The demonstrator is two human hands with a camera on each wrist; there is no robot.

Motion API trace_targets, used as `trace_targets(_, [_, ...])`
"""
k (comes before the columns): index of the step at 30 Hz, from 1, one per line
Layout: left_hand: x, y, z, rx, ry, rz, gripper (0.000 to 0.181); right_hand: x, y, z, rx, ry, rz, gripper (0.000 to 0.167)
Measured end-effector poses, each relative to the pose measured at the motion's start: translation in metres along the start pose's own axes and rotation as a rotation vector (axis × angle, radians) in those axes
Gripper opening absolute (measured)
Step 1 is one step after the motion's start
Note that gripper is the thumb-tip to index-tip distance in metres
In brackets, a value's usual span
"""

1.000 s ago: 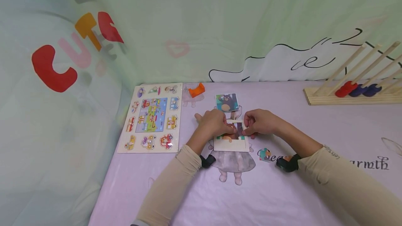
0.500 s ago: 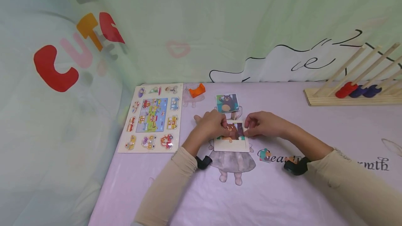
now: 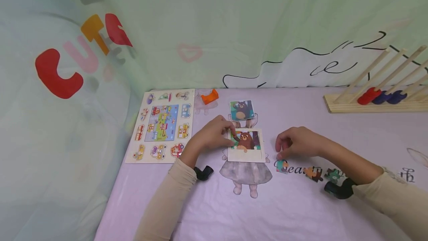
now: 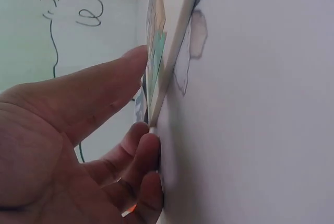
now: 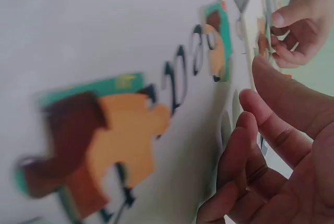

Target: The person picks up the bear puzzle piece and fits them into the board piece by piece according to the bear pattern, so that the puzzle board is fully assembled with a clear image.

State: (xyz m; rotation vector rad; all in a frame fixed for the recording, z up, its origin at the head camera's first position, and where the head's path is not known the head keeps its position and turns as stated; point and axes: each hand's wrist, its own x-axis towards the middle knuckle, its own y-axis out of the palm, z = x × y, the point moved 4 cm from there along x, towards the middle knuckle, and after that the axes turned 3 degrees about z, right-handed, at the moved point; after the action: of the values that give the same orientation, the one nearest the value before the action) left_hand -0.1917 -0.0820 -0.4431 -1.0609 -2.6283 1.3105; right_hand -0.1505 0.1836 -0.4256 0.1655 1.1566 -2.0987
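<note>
A pale puzzle tray (image 3: 245, 155) lies mid-table, its upper part filled with pieces showing a brown bear (image 3: 245, 140). My left hand (image 3: 215, 134) rests at the tray's left edge; in the left wrist view its thumb and fingers (image 4: 143, 153) touch that edge. My right hand (image 3: 299, 142) hovers right of the tray with bent fingers and nothing held, just above a teal and orange piece (image 3: 282, 166). An orange-brown piece (image 3: 313, 174) and a green piece (image 3: 333, 175) lie farther right. The right wrist view shows the orange-brown piece (image 5: 128, 130) up close.
A bear picture card (image 3: 242, 110) lies behind the tray. Behind and left are an orange block (image 3: 210, 96) and a vehicle peg board (image 3: 130, 155). A wooden rack (image 3: 334, 105) with upright rods and red and blue rings stands at the back right.
My right hand has left the tray's right edge and moved right, toward the loose pieces. My left hand has slid left from the bear pieces to the tray's left edge.
</note>
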Motion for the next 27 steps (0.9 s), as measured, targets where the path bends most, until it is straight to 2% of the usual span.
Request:
trace_targets(11, [-0.004, -0.002, 0.012, -0.059, -0.001, 0.047, 0.042, -0.021, 0.011, 0.003, -0.023, 0.009, -0.068, 0.025])
trace_targets(21, [-0.002, -0.002, 0.015, -0.055, -0.002, 0.053, 0.057, -0.023, 0.016, 0.002, -0.032, -0.014, -0.091, 0.029])
trace_targets(27, [-0.002, -0.002, 0.014, -0.052, -0.008, 0.052, 0.059, -0.023, 0.016, 0.000, -0.045, -0.036, -0.096, 0.028])
